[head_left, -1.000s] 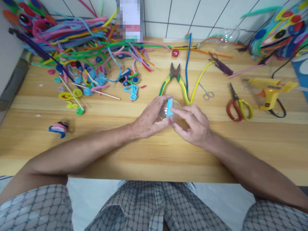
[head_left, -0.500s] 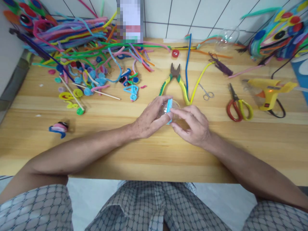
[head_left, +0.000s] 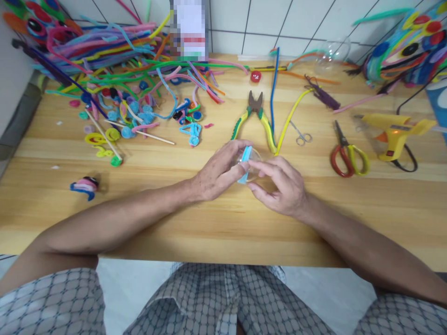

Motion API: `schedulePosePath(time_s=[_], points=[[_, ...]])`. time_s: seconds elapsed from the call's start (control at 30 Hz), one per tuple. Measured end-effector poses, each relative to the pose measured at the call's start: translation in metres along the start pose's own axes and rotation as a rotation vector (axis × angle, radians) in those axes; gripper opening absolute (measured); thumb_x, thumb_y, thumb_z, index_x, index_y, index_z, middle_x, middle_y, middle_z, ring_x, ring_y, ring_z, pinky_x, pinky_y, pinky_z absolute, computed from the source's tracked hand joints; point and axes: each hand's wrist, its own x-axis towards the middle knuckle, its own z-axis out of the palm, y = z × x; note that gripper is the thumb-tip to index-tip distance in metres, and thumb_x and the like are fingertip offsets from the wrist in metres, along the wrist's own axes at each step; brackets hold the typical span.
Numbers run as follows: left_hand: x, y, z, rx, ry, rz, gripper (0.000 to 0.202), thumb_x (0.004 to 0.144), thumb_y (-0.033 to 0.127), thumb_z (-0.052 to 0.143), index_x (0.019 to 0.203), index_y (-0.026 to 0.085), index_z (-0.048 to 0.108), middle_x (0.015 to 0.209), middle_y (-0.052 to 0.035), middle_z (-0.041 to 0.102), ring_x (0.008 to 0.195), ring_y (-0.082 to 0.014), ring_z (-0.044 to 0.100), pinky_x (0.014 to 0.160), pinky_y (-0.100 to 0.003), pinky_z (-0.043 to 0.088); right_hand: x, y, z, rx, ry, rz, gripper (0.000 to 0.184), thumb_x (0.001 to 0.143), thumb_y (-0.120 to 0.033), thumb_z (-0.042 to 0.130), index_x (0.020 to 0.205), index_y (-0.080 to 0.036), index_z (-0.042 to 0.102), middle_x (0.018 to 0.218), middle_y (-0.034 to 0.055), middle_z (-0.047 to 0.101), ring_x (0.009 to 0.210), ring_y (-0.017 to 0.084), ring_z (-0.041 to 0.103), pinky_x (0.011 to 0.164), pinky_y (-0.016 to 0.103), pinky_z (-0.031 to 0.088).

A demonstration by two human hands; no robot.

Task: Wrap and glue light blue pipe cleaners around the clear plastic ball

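Between my two hands is a clear plastic ball (head_left: 255, 157) with a light blue fuzzy band (head_left: 246, 164) around its middle. My left hand (head_left: 218, 171) is closed around the left side of the ball, its thumb pressing on the band. My right hand (head_left: 284, 186) holds the ball from the right, with fingertips on the band and the thumb below. Fingers cover part of the ball. Just beyond the hands lie pliers (head_left: 255, 104) with green and yellow handles, their jaws apart. A yellow pipe cleaner (head_left: 292, 116) and a blue one (head_left: 274, 93) lie beside them.
Scissors (head_left: 344, 153), small scissors (head_left: 303, 137) and a yellow glue gun (head_left: 394, 135) with its cord lie at right. Bundled pipe cleaners (head_left: 104, 51) and small fuzzy pieces spread at left. Another clear ball (head_left: 333, 56) stands by the tiled wall. A colourful fuzzy figure (head_left: 391, 56) is at back right.
The ball and its blue band have tilted slightly, the band now leaning more. Both hands keep their hold in nearly the same place.
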Motion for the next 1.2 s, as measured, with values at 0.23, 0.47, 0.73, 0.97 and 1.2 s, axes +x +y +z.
schedulePosePath(time_s=[0.23,0.47,0.73,0.97,1.2], points=[[0.0017,-0.0025,0.0006,-0.061,0.019,-0.008,0.049,0.113,0.059,0.059,0.147,0.022,0.062,0.135,-0.0122,0.074,0.128,-0.0281,0.069,0.117,-0.047,0.056,-0.0006,-0.0010,0.0011,0.052,0.013,0.006,0.047,0.102,-0.020,0.076,0.147,-0.022,0.065,0.098,0.0045,0.078,0.084,0.023,0.075,0.075,0.039,0.065],[0.0027,-0.0003,-0.0003,-0.077,0.019,-0.012,0.044,0.112,0.053,0.061,0.144,0.023,0.064,0.131,-0.0112,0.074,0.122,-0.0276,0.069,0.115,-0.049,0.056,0.0002,-0.0018,0.0010,0.063,0.013,0.005,0.044,0.100,-0.017,0.079,0.141,-0.021,0.065,0.099,0.0047,0.079,0.084,0.022,0.076,0.076,0.038,0.065],[0.0012,-0.0006,0.0007,-0.104,0.025,-0.060,0.042,0.112,0.051,0.062,0.145,0.024,0.064,0.129,-0.0094,0.073,0.118,-0.0249,0.068,0.108,-0.043,0.057,-0.0004,-0.0022,0.0022,0.063,0.008,0.002,0.048,0.101,-0.016,0.079,0.145,-0.022,0.062,0.102,0.0044,0.079,0.087,0.023,0.076,0.077,0.038,0.064],[-0.0001,0.0009,0.0001,-0.153,0.026,-0.094,0.042,0.111,0.053,0.066,0.142,0.024,0.064,0.125,-0.0082,0.072,0.111,-0.0230,0.068,0.099,-0.039,0.058,0.0014,-0.0037,0.0026,0.040,0.010,-0.008,0.038,0.103,-0.017,0.077,0.138,-0.022,0.063,0.100,0.0038,0.077,0.087,0.022,0.076,0.074,0.037,0.063],[-0.0013,0.0032,-0.0001,-0.147,0.027,-0.115,0.044,0.110,0.053,0.069,0.142,0.024,0.065,0.120,-0.0068,0.073,0.105,-0.0215,0.067,0.091,-0.035,0.057,0.0006,-0.0045,0.0028,-0.014,0.004,-0.028,0.030,0.104,-0.020,0.079,0.130,-0.022,0.063,0.102,0.0047,0.078,0.088,0.022,0.075,0.075,0.037,0.062]])
